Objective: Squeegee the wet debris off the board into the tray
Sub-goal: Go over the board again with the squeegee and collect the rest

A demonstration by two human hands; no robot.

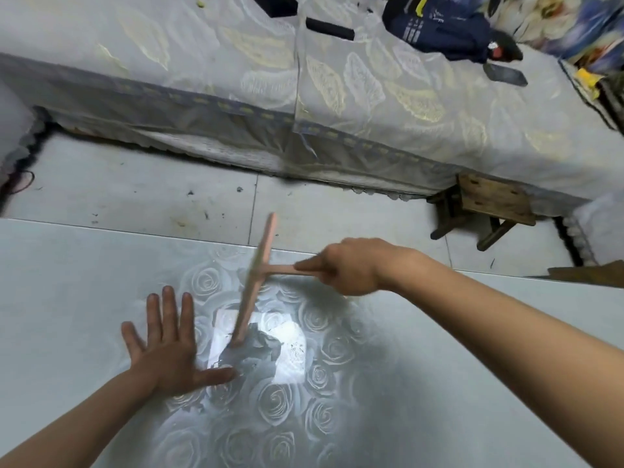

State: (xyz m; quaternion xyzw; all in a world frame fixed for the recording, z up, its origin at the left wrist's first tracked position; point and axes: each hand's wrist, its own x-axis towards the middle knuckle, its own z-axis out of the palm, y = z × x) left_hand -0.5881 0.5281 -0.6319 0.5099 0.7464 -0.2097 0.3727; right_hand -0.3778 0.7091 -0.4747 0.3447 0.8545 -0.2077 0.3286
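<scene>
A glossy grey board [101, 265] with a rose pattern fills the lower part of the view. My right hand [347, 268] grips the handle of a pink squeegee [256, 282], whose long blade is tilted, its lower end touching the board near a bright reflection. My left hand [169, 342] lies flat on the board, fingers spread, just left of the blade's lower end. Small dark specks [297, 349] show on the shiny patch. No tray is in view.
Beyond the board's far edge lies a tiled floor [135, 194] with dark bits of dirt. A bed with a pale leaf-patterned cover [371, 96] runs across the top. A small wooden stool [489, 207] stands at the right, and dark bags [449, 32] rest on the bed.
</scene>
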